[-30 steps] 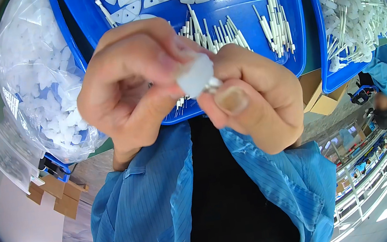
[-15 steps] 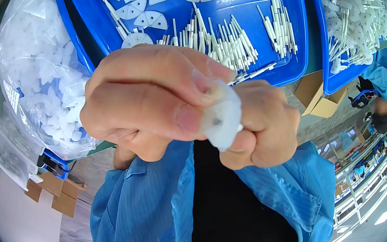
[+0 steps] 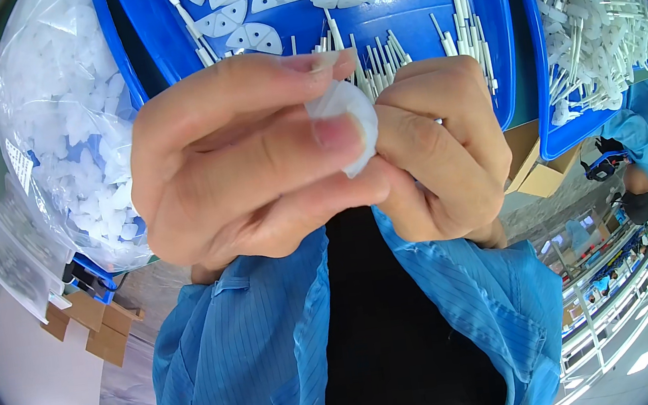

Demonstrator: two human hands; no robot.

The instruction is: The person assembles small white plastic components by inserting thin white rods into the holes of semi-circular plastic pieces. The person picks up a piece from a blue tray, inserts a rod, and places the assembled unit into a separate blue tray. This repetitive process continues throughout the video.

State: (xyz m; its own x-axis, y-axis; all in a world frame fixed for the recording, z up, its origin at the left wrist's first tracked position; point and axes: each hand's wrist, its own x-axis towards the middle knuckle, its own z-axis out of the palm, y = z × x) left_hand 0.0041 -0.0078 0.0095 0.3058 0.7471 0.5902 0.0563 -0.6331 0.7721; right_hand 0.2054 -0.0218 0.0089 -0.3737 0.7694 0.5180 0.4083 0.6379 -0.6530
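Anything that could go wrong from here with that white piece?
1. Slip: the white piece is small and pinched in the left hand, so it might pop loose under pressure and perhaps fall among the rods in the blue tray.
2. Hidden misfit: the curled right hand presses close against it and hides whatever it grips, so poor alignment might go unseen.

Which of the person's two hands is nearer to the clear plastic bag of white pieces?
Left. The left hand is just to the right of the plastic bag in the picture; the right hand is farther right, beyond the left one.
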